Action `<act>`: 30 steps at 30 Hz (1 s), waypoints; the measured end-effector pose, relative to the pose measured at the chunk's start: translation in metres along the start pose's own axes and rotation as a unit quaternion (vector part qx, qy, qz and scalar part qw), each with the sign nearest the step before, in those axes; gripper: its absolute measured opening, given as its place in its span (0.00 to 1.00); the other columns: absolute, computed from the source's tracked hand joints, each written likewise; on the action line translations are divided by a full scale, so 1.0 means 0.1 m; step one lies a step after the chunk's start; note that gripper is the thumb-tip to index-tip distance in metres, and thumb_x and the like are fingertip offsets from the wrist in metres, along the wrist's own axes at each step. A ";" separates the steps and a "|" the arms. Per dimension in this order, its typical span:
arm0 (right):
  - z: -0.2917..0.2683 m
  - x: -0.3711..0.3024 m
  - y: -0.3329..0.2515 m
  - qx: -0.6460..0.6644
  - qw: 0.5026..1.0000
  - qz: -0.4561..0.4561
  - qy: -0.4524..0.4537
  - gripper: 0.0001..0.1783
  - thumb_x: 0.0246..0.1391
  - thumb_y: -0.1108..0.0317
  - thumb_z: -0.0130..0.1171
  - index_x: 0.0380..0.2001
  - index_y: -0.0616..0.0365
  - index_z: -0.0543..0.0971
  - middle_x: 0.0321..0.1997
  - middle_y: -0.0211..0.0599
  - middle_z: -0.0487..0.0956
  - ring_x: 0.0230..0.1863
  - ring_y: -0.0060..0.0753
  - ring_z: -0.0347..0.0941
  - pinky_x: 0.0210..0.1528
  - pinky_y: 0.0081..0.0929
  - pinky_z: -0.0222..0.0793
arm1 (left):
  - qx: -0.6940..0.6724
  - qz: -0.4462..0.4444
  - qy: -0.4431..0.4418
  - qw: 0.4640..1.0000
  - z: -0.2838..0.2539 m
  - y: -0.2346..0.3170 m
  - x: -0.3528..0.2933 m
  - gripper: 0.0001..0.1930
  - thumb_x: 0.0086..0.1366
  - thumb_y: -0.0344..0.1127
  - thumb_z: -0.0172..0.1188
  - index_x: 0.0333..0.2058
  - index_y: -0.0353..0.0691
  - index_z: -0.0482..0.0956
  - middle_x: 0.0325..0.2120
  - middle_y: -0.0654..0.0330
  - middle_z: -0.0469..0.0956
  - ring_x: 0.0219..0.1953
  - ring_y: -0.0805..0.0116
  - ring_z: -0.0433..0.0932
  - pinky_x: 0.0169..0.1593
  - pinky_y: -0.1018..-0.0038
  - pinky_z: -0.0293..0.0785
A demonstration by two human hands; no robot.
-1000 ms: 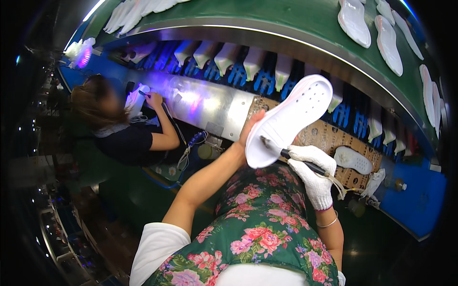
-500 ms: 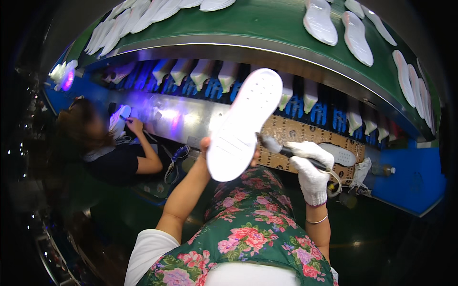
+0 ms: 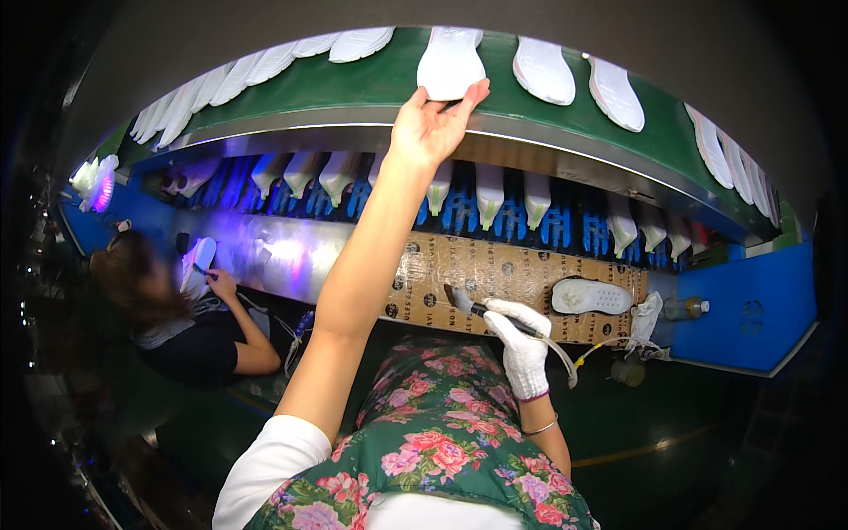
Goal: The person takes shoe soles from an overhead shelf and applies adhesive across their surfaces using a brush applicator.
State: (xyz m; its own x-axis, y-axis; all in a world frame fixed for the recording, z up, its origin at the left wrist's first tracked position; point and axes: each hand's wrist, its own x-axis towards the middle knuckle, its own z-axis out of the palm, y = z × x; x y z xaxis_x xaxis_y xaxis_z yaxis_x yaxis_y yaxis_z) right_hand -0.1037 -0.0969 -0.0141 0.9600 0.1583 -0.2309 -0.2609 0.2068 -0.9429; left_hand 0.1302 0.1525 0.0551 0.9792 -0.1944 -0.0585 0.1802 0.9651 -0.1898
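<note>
My bare left hand is stretched up to the raised green belt. Its fingers grip the near end of a white shoe sole, which lies on the belt with its far end cut off by the dark rim. In a white glove, my right hand is closed around the dark handle of a brush. The brush's bristles point left, above the brown printed cardboard. A thin tube trails from the handle. Another sole lies on the cardboard, right of the brush.
More white soles are spread along the green belt, whose metal edge crosses above the work shelf. Shoe uppers on blue holders line the level beneath. A co-worker sits at left with a sole and brush. A bottle stands at right.
My left hand has carried the sole up from in front of me to the green belt. My right hand has moved slightly left and down with the brush, away from the sole.
</note>
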 end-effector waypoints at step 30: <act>-0.03 0.15 0.02 0.155 0.987 0.038 0.001 0.12 0.52 0.80 0.65 0.42 0.68 0.84 0.41 0.44 0.85 0.35 0.27 0.81 0.38 0.21 0.76 | 0.642 0.651 -0.015 0.404 0.50 1.60 -2.08 0.13 0.67 0.31 0.50 0.49 0.33 0.68 0.50 0.47 0.74 0.51 0.59 0.75 0.56 0.62 0.74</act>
State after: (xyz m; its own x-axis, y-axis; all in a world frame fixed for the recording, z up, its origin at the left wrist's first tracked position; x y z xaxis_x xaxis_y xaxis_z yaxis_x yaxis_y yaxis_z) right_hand -0.0898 -0.0970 -0.0197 0.9366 0.1832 -0.2987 -0.3504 0.4801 -0.8042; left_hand -0.0400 0.3557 0.0862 0.3192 0.6094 0.7258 -0.6084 -0.4554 0.6499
